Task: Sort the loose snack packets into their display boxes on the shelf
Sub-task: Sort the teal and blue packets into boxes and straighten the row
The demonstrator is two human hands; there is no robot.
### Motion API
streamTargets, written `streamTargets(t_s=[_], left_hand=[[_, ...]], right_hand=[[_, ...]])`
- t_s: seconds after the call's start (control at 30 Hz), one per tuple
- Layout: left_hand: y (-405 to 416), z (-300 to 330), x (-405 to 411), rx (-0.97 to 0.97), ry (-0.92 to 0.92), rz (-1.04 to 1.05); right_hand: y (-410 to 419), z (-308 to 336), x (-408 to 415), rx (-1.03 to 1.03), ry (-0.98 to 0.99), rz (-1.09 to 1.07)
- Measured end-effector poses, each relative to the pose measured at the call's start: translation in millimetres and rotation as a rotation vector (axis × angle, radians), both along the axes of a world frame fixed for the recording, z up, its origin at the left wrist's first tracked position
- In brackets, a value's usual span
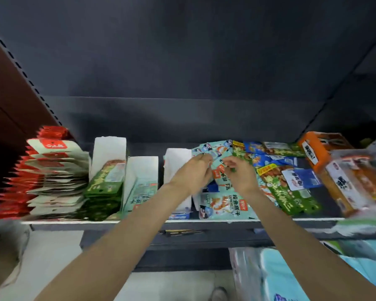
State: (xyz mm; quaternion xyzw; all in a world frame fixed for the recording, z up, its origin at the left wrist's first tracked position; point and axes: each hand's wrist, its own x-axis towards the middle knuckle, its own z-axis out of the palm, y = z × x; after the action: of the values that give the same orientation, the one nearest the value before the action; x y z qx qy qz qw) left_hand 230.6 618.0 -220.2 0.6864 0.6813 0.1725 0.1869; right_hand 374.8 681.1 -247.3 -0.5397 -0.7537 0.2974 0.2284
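Fingers of both hands are curled and pinching light-teal snack packets (220, 170) held above the middle of the shelf (139, 221); left hand (193, 172) grips the upper left part of the bunch, right hand (240, 173) grips the right edge, thumbs toward each other. Exact count of packets in the grip cannot be told, edges blurred. 1 more teal packet (224, 206) lies flat at the shelf front, just below the hands. Right of the hands: loose heap of green packets (291, 194) and blue packets (269, 158), overlapping, unsorted. Further right, an orange display box (317, 148) and clear-wrapped orange packs (347, 183). Left of the hands: 3 white display boxes standing side by side, 1 holding green packets upright (104, 181), the next holding teal packets (139, 190), the 3rd (176, 166) partly hidden behind the left wrist, contents not visible. Far left, a fanned row of red-and-white packets (52, 174) stands upright against the shelf end.
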Motion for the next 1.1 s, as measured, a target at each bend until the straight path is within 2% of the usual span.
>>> streamTargets(t_s=[0.1,0.2,0.33,0.4,0.5,0.57,0.63,0.67,0.73,0.8,0.83,0.87,0.93,0.97,1.03,1.1], left_hand=[[35,-26,31,-0.174,-0.056,0.11],[55,-49,46,-0.323,-0.076,0.138],[62,-68,56,-0.463,-0.053,0.161],[62,-70,60,-0.502,-0.02,0.152],[65,-65,63,-0.491,-0.083,0.214],[67,-58,64,-0.486,-0.093,0.236],[68,-51,67,-0.483,-0.098,0.248],[68,-45,69,-0.474,-0.15,0.262],[68,-31,76,-0.418,-0.445,0.312],[66,-16,82,-0.35,-0.817,0.381],[66,-9,82,-0.273,-0.927,0.382],[64,-1,81,-0.178,-0.943,0.382],[58,16,70,0.04,-0.841,0.43],[55,23,62,0.133,-0.742,0.46],[45,32,38,0.235,-0.545,0.471],[30,42,15,0.272,-0.335,0.41]], right_hand=[[34,-20,35,-0.056,-0.198,0.01],[61,-38,54,-0.139,-0.28,0.038],[78,-52,59,-0.132,-0.441,0.221],[76,-53,58,-0.065,-0.548,0.266],[69,-45,60,0.189,-0.736,0.399],[67,-38,63,0.25,-0.771,0.454],[66,-30,65,0.26,-0.679,0.373],[66,-24,65,0.259,-0.567,0.299],[63,-10,63,0.244,-0.291,0.197],[60,5,60,0.177,-0.039,0.231],[57,13,57,0.116,0.071,0.276],[53,22,54,0.028,0.175,0.327],[42,39,46,-0.171,0.363,0.38],[38,45,41,-0.175,0.415,0.361],[32,54,30,0.015,0.435,0.248],[27,61,19,0.177,0.352,0.156]])
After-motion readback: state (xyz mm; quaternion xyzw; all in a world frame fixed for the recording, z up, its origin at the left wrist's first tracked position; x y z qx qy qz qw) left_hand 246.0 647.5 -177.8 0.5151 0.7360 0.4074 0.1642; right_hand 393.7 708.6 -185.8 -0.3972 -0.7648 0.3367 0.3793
